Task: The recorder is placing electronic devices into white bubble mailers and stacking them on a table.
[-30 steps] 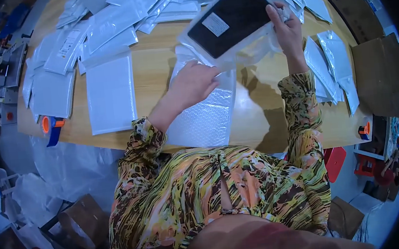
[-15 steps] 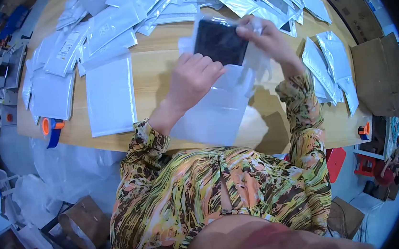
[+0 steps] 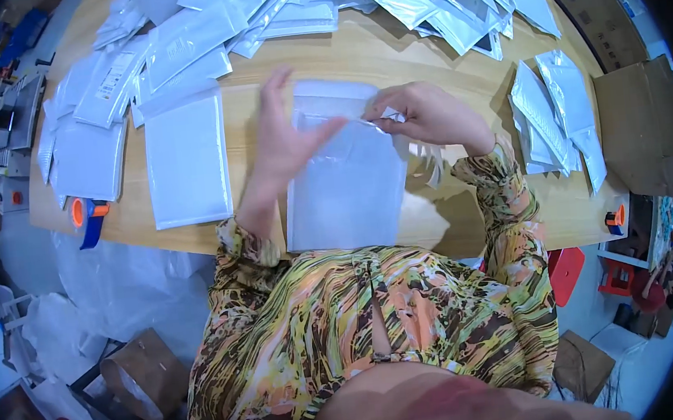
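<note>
A white padded mailer lies on the table right in front of me, its flap pointing away from me. My right hand pinches the upper right edge of its mouth between thumb and fingers. Over the mailer's upper left side, my left hand is spread, thumb out and fingers raised, slightly blurred and holding nothing. Some thin white strips hang below my right hand; what they are I cannot make out.
Another white mailer lies flat to the left, beside a heap of mailers running along the far side. More mailers sit at the right, near a cardboard box. Tape dispensers in orange and blue are at the table's edge.
The dark flat square piece that both hands held above the mailer is out of sight. My left hand has moved left and opened; my right hand has come down to the mailer's mouth.
</note>
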The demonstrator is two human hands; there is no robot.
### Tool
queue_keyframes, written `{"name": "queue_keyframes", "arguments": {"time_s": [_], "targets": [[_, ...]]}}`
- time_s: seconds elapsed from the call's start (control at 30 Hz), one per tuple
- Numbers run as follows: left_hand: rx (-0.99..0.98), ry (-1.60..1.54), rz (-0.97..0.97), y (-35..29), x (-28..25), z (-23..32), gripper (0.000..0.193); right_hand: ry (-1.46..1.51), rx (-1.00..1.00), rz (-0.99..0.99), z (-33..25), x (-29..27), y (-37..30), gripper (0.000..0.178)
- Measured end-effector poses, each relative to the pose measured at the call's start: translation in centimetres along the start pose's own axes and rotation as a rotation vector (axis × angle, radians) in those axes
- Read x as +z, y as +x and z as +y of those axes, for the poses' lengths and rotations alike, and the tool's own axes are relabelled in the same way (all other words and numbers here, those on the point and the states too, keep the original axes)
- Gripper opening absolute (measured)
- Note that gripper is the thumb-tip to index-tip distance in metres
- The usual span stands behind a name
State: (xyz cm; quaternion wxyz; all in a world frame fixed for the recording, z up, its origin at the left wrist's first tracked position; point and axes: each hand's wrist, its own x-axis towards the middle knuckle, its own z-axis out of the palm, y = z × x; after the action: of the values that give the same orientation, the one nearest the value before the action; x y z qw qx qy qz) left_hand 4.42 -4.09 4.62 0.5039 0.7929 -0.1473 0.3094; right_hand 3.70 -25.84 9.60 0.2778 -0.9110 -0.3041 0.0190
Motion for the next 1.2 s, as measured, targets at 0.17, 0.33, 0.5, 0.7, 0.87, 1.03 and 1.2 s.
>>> {"name": "queue_keyframes", "arguments": {"time_s": [0.17,0.33,0.5,0.7,0.87,1.03,1.2], "targets": [[-0.902,-0.513,-0.574,-1.3,-1.5,-3.9,0.030,-0.030,-0.027,0.200,-1.1,0.5,1.3,0.019],[-0.717,-0.480,-0.466,-1.4,-0.2,-3.4,0.036,-0.211,0.018,0.402,-3.9,3.3,4.5,0.023],[-0.639,-0.137,-0.690,-0.8,-0.3,-1.6,0.022,-0.292,0.061,0.395,-3.2,4.6,5.8,0.026],[-0.941,-0.233,-0.616,0.7,-2.6,-0.2,0.022,0.546,0.054,0.679,0.9,0.5,3.5,0.024],[-0.858,-0.592,-0.606,-0.1,-2.4,-2.6,0.021,1.363,0.130,0.842,9.9,-6.3,-2.1,0.025],[-0.766,-0.767,-0.622,-0.4,-2.0,-3.2,0.025,0.923,0.441,1.150,11.0,-5.4,-2.0,0.022],[-0.659,-0.800,-0.757,-0.5,-2.1,-4.1,0.022,0.846,0.374,-0.135,7.8,-0.5,1.1,0.030]]}}
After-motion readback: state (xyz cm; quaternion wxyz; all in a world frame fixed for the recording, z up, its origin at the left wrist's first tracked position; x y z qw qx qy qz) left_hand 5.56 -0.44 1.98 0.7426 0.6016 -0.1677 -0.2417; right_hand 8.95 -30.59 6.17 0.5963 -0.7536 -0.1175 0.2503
